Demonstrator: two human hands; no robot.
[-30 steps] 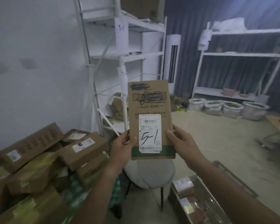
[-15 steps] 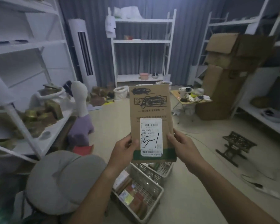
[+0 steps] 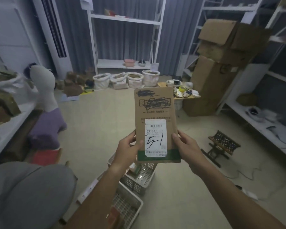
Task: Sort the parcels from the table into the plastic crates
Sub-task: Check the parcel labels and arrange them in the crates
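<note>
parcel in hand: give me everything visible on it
The parcel is a flat brown cardboard mailer, held upright, face to the camera, above the crates. Printing near its top is scribbled out in black; a green band crosses the bottom. A white label with barcodes has "5-1" handwritten on it. The left hand and right hand pinch its lower side edges, thumbs in front.

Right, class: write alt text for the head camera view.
Both hands, left and right, hold a flat cardboard parcel upright, its white label handwritten "5-1". White plastic crates stand on the floor below.
</note>
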